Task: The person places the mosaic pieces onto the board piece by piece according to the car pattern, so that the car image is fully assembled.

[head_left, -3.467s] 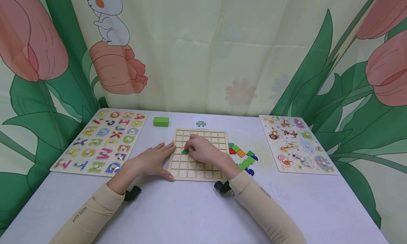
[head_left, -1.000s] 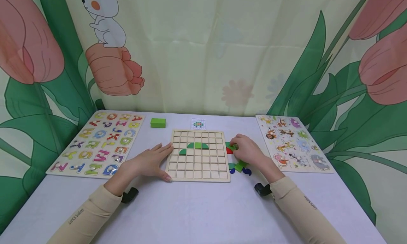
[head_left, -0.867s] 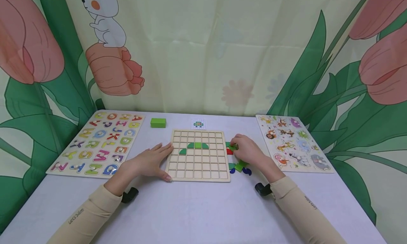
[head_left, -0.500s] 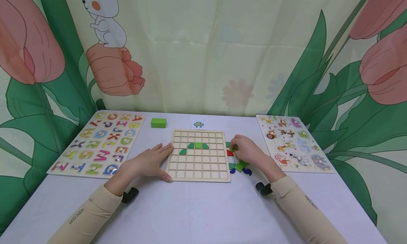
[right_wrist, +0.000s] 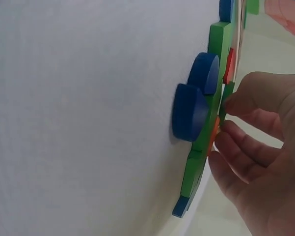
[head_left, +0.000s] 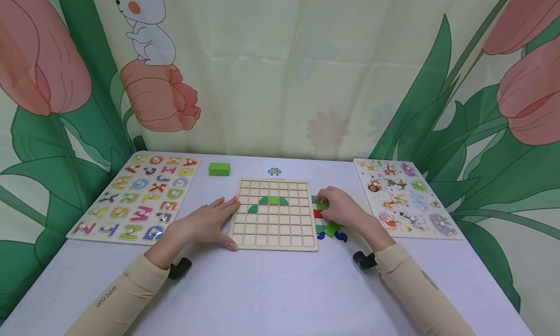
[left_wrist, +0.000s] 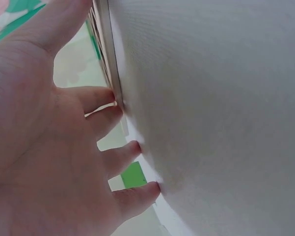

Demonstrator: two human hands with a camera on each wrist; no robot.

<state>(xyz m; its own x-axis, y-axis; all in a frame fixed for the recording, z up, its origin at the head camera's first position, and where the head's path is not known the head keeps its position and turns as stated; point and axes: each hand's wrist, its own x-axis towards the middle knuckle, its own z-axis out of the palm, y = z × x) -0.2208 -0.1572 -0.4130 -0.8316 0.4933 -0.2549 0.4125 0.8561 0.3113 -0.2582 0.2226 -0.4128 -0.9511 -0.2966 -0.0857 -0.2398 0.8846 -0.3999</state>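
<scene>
One wooden grid board (head_left: 274, 214) lies mid-table, seven cells wide, with three green pieces seated in it: a pair forming a dome (head_left: 273, 200) in the second row and one quarter-round (head_left: 253, 208) just below-left. The left hand (head_left: 209, 222) lies flat and relaxed on the table (head_left: 271, 292), fingertips against the board's left edge — the left wrist view confirms straight fingers (left_wrist: 119, 158) touching the board's rim. The right hand (head_left: 342, 210) sits on the loose pile of pieces (head_left: 329, 226) just right of the board, fingers curled and pinching a small green piece (head_left: 321, 205). The right wrist view shows what the head view hides: two blue rounded pieces (right_wrist: 195, 101) edge-on, plus green, red and orange ones beside the fingertips (right_wrist: 229, 105).

Elsewhere: one alphabet puzzle (head_left: 139, 197) at left, one animal puzzle (head_left: 407, 197) at right, one green block (head_left: 219, 168), one small pattern card (head_left: 274, 170). Each sleeve bears small writing — on the left it looks like "Let's Slim".
</scene>
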